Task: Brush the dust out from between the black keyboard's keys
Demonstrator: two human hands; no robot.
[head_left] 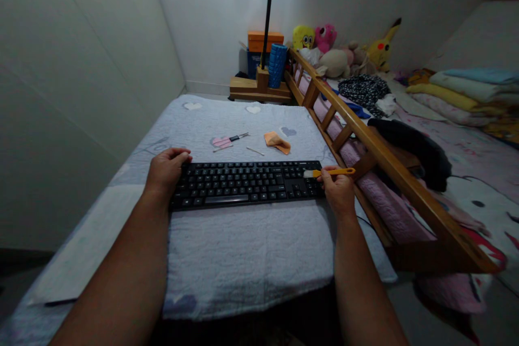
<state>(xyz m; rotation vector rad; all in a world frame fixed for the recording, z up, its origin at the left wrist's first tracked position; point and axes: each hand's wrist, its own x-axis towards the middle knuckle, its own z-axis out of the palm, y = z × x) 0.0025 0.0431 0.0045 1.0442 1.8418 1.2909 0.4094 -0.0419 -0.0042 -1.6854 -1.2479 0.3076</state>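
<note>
A black keyboard [235,185] lies flat on a pale blue cloth [251,248] with heart patterns. My left hand [165,170] grips the keyboard's left end, its fingers at the upper left corner. At the right end, my right hand [337,190] holds a yellow-handled brush [336,172] in a closed grip. The pale bristles point left, over the keys on the right side. Beyond the keyboard are an orange cloth [277,142], a cotton swab [255,151] and a dark-handled tool [235,138] with metal tips.
A wooden rail [365,140] runs along the right side of the cloth-covered surface. Behind stand a black pole [268,11], a blue roller [277,66] and an orange box [265,41]. Soft toys, clothes and folded bedding lie beyond the rail.
</note>
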